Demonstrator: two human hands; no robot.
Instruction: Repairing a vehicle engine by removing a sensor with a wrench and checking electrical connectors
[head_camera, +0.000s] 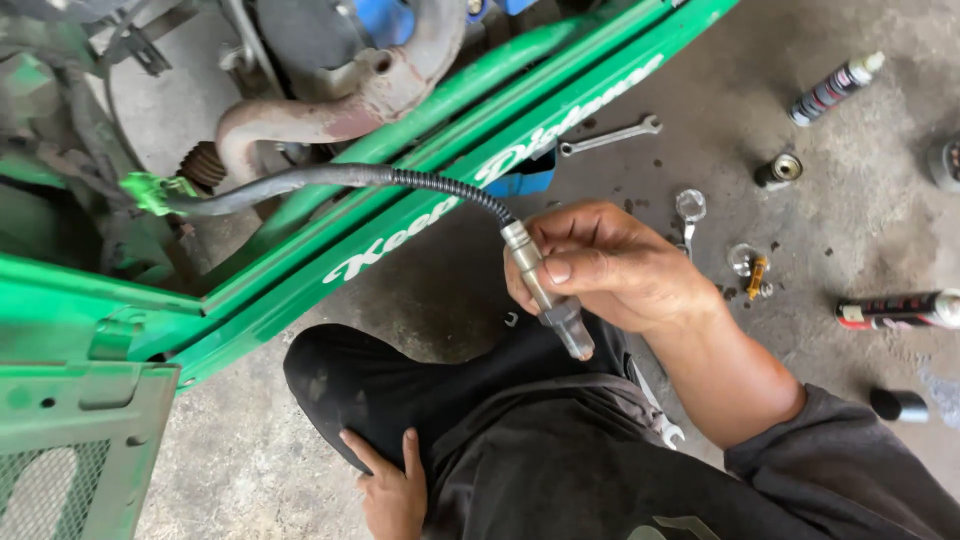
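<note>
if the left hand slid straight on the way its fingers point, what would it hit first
The left hand rests on the dark trouser knee, fingers pointing up the picture. Going straight on, it would cross that knee, then probably meet the green frame rail beyond. Depth is unclear, so the rail may sit higher than the hand.

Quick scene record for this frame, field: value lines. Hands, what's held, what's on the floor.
right hand: grips a metal sensor between thumb and fingers, tip pointing down
sensor cable: black, sleeved, runs left to a green connector
left hand: rests flat on the dark trouser knee, holds nothing
frame: green painted rails crossing diagonally, rusty pipe behind
floor: concrete, with a wrench, two spray cans, small fittings
</note>
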